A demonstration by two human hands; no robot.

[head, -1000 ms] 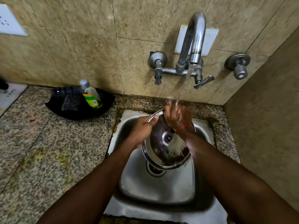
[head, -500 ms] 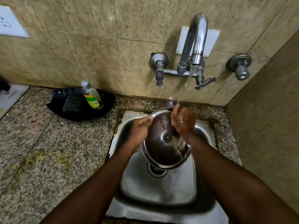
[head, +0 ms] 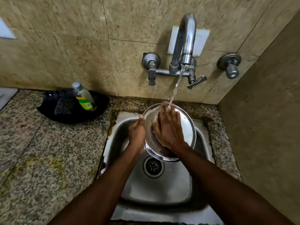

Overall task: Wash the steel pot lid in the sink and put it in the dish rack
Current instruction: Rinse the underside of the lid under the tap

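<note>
Your left hand [head: 137, 133] grips the left rim of the steel pot lid [head: 186, 127], held tilted over the sink [head: 155, 190] at centre frame. Your right hand [head: 168, 127] lies flat, fingers spread, on its face under the water stream [head: 176, 86] from the tap [head: 185, 41].

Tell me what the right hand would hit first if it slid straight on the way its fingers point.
The right hand lies flat on the steel pot lid, fingers aimed at the wall. Going on, it would likely pass the lid's far rim, through the water stream, and meet the tiled wall; depth is unclear.
</note>
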